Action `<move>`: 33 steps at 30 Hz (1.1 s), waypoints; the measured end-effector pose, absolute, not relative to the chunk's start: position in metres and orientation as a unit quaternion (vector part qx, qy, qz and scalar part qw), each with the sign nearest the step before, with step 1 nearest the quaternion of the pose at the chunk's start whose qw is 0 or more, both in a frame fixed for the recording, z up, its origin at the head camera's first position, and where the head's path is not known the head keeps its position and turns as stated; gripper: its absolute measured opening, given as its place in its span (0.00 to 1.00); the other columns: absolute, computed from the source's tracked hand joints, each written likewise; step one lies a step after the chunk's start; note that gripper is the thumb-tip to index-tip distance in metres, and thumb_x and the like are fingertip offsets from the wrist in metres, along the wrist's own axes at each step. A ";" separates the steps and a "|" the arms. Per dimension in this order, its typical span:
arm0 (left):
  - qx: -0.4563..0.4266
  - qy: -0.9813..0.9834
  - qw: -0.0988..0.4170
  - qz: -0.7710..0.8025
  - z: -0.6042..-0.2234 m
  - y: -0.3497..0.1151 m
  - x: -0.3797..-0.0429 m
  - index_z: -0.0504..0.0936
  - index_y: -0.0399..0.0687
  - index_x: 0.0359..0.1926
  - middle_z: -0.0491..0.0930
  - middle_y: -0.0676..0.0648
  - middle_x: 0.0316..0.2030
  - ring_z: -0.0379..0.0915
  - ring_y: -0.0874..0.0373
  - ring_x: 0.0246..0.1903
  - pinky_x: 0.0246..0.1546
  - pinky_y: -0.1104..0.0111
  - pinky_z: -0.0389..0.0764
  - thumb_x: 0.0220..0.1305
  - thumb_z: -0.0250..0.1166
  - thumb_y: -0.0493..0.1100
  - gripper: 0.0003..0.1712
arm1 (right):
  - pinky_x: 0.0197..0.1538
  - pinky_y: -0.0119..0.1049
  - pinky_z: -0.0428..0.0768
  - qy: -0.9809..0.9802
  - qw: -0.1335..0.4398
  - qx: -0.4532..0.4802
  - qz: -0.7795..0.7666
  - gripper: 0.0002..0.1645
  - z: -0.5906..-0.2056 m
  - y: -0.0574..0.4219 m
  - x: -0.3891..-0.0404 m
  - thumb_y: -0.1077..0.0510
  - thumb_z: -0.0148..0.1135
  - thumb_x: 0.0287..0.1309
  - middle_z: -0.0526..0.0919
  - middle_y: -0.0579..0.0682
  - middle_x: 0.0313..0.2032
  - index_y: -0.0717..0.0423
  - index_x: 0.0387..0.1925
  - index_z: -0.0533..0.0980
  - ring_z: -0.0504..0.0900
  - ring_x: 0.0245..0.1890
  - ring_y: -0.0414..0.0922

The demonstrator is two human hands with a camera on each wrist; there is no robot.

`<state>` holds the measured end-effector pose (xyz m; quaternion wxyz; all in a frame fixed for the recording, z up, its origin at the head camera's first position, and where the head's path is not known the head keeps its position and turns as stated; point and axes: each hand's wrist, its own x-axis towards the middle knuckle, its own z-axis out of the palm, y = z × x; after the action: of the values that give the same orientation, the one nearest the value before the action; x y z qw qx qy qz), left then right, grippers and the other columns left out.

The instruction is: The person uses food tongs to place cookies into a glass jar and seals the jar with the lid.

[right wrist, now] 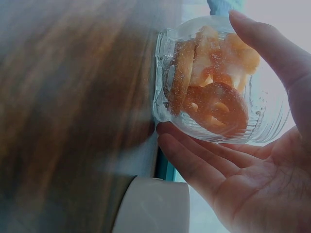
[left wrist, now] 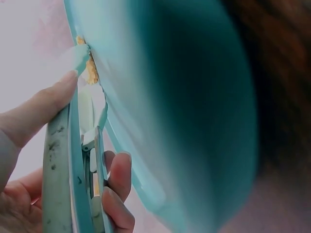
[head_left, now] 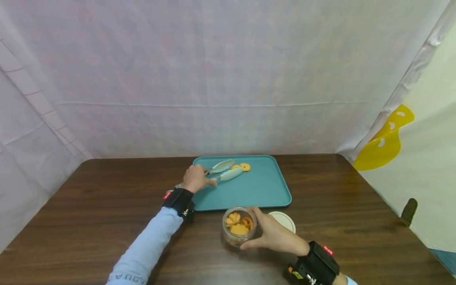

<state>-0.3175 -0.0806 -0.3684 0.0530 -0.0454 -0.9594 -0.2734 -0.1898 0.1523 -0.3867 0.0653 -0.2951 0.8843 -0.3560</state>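
My left hand [head_left: 195, 179] grips a pair of metal tongs with pale green tips [head_left: 231, 174] over the left part of a teal tray [head_left: 263, 190]. The tong arms stand apart, tips close to a few yellow flower-shaped cookies [head_left: 246, 167] on the tray; whether they touch cannot be seen. With thumb and fingers on opposite sides, my right hand [head_left: 276, 234] holds a lidless glass jar [head_left: 232, 240] upright on the table, in front of the tray. Inside are several cookies [head_left: 239, 228], with brown ring-shaped ones [right wrist: 221, 108] showing through the glass in the right wrist view.
A round white lid [head_left: 284, 221] lies on the brown wooden table [head_left: 342, 213], just behind my right hand by the tray's front edge. Pale cloth [head_left: 213, 79] hangs behind the table, and a light sheet with a yellow shape [head_left: 382, 152] hangs at the right.
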 end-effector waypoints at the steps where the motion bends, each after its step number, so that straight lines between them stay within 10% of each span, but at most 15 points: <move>1: -0.048 -0.959 0.054 -0.275 -0.369 -0.081 -0.317 0.81 0.38 0.44 0.81 0.38 0.35 0.66 0.58 0.18 0.14 0.72 0.59 0.34 0.76 0.49 0.33 | 0.47 0.37 0.72 0.884 0.066 -0.295 -0.356 0.45 -0.387 0.152 -0.190 0.38 0.67 0.37 0.74 0.46 0.45 0.56 0.53 0.61 0.75 0.45 0.41; 21: -0.073 -0.956 0.069 -0.274 -0.371 -0.098 -0.308 0.81 0.42 0.45 0.79 0.39 0.43 0.75 0.46 0.39 0.31 0.62 0.75 0.36 0.75 0.51 0.32 | 0.47 0.37 0.72 0.884 0.078 -0.288 -0.360 0.47 -0.389 0.153 -0.189 0.36 0.67 0.37 0.74 0.47 0.45 0.56 0.55 0.60 0.75 0.45 0.42; 33: -0.181 -0.931 0.040 -0.315 -0.365 -0.125 -0.293 0.79 0.37 0.47 0.80 0.37 0.39 0.72 0.55 0.23 0.27 0.68 0.71 0.40 0.73 0.50 0.32 | 0.47 0.36 0.72 0.878 0.071 -0.303 -0.364 0.46 -0.389 0.154 -0.189 0.36 0.66 0.37 0.75 0.45 0.46 0.54 0.54 0.60 0.75 0.45 0.41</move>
<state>-0.2931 -0.1246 -0.3655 0.0398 -0.1813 -0.9308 -0.3149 -0.1894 0.1540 -0.3891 0.0709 -0.3031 0.8777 -0.3643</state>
